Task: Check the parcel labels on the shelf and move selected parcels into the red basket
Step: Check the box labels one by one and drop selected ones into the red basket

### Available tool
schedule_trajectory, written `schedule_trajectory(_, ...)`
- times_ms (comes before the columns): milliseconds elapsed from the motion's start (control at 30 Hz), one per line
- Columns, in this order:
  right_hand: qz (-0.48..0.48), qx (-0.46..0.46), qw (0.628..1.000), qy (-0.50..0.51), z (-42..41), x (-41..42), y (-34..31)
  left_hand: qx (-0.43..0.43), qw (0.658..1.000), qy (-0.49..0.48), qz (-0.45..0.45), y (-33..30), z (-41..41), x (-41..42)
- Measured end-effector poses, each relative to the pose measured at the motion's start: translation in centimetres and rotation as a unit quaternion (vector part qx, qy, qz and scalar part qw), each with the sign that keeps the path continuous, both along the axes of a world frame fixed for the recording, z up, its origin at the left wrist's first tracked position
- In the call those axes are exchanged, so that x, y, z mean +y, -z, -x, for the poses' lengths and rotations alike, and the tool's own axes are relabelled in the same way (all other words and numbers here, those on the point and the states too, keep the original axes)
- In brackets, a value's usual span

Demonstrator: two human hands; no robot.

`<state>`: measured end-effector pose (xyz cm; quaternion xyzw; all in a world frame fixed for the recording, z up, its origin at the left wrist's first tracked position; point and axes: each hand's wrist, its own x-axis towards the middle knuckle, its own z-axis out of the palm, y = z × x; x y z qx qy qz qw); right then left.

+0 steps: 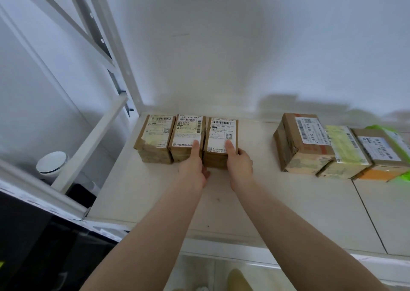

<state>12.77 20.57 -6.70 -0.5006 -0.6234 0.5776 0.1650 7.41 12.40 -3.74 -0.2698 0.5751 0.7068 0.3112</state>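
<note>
Six parcels sit on the shelf (pixel 266 202): three cardboard boxes (pixel 187 135) packed side by side at far left, three more (pixel 304 142) at far right (one partly cut off). Two hands (pixel 240 164) reach in.

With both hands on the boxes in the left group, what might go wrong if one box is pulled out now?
1. The three small brown cardboard parcels stand tightly side by side; pulling the right parcel may drag the middle parcel along, since the left hand touches both.
2. The right hand holds only the near corner, so that grip may slip.
3. The red basket is not visible, so placing needs a turn.
</note>
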Motion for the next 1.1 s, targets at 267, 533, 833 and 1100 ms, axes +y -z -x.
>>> schedule_trajectory(267,-0.017,0.016,1.000,-0.013,0.8,0.9,1.2,0.007,1.000,0.009,-0.003,0.2,0.6,0.1)
schedule_trajectory(533,-0.022,0.019,0.999,-0.017,1.4,2.0,2.9,0.007,0.999,0.034,0.015,-0.5,0.4,-0.2)
schedule_trajectory(833,0.015,0.015,1.000,-0.007,-0.2,0.6,-1.4,0.004,0.996,0.084,0.031,-0.3,-0.9,-0.5)
schedule_trajectory(1100,0.096,0.055,0.992,0.063,-4.5,1.4,-2.9,-0.030,0.980,0.196,0.007,-0.6,-6.8,1.8)
